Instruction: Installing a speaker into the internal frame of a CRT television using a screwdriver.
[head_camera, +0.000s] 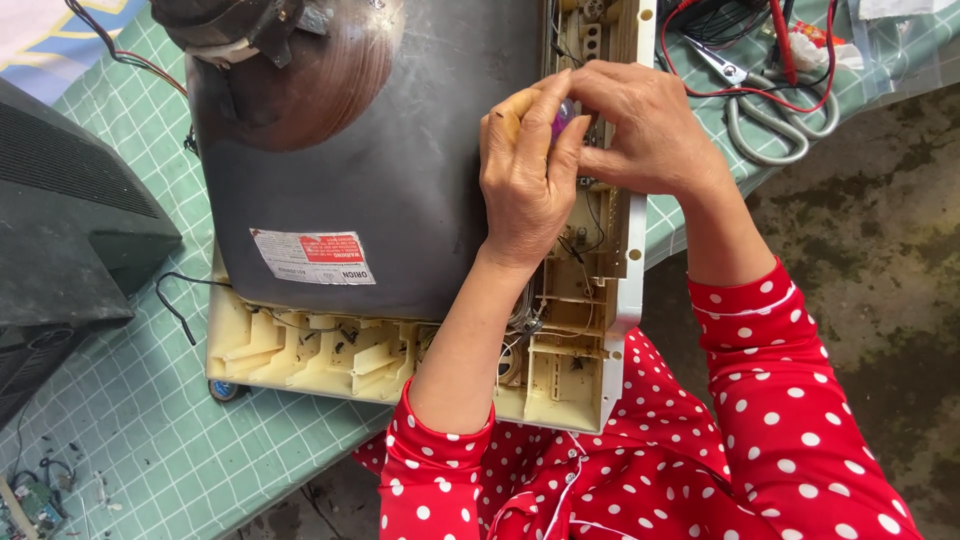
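An opened old television lies face down on the table, its dark picture tube (400, 150) sitting in a yellowed plastic frame (330, 355). My left hand (525, 185) is closed around a small tool with a purple handle (562, 118) over the frame's right side. My right hand (640, 130) meets it from the right, fingers pinching at the same spot. What the fingertips touch inside the frame is hidden. Both sleeves are red with white dots.
The table carries a green checked cloth (150, 430). A black television back cover (70, 220) stands at the left. Grey-handled scissors (770, 110) and red wires (800, 60) lie at the upper right. A small circuit board (35, 500) sits bottom left. Bare ground shows at right.
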